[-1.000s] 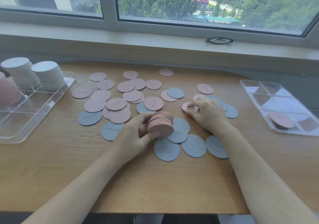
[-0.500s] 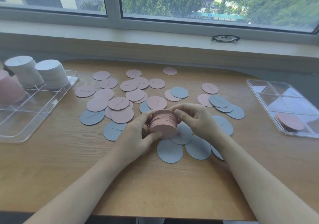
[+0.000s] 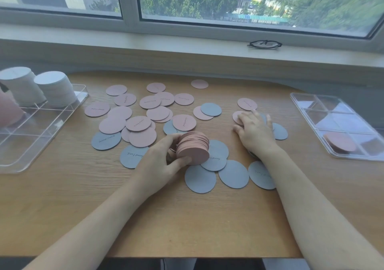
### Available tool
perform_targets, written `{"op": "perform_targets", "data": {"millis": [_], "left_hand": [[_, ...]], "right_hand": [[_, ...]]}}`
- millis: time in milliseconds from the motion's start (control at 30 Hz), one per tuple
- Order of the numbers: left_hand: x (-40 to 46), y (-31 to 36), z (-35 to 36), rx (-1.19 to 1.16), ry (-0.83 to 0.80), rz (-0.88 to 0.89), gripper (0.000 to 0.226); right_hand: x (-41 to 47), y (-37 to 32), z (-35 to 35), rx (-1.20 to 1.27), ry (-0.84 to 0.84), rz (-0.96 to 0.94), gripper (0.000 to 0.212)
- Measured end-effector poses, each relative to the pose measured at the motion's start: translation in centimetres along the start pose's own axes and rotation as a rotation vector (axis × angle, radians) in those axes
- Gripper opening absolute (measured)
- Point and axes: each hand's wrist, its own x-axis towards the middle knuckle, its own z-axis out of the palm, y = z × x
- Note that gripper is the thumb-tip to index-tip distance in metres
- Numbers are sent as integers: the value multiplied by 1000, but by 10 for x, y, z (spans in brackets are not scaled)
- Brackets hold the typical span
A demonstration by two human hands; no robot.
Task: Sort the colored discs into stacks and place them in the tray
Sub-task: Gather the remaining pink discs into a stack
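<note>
Pink stack (image 3: 193, 148) gripped edgewise in left hand (image 3: 161, 162); right hand (image 3: 254, 131) laid flat over loose discs.

Held just above the wooden table (image 3: 62, 197), tilted on its side, thumb under and fingers curled over the rim. Right hand spread, fingers straight, resting on a loose pink disc (image 3: 238, 117) beside grey discs (image 3: 233, 176) (nothing clenched). Judged thin, light and card-like: stiff enough singly, prone to fanning and slipping when stacked, as the skewed edges suggested. Best taken across the stack's rim, squeezed from both flat faces; single discs best slid to lift an edge. Destination judged to be the clear tray (image 3: 37, 128) at left, already holding white stacks (image 3: 56, 91).
</note>
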Motion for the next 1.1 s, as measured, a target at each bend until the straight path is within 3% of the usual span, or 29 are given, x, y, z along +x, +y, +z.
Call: {"op": "perform_targets", "data": {"millis": [167, 333, 500, 667, 767, 933, 1100], "left_hand": [[0, -2, 0, -9, 0, 0, 47], [2, -3, 1, -1, 3, -3, 46], [1, -5, -1, -1, 7, -5, 47], [2, -7, 0, 17, 13, -5, 47], [1, -8, 1, 21, 15, -6, 49], [1, -9, 2, 49, 32, 6, 58], [2, -10, 5, 115, 17, 33, 60]], "right_hand": [[-4, -5, -8, 24, 139, -69, 17], [-5, -7, -6, -3, 301, -166, 19], [-14, -21, -11, 298, 460, -204, 16], [-37, -52, -17, 921, 201, -186, 11], [-43, -64, -19, 1070, 85, -245, 11], [-49, -67, -17, 1031, -153, -382, 19], [-54, -72, -12, 692, -322, -505, 61]]}}
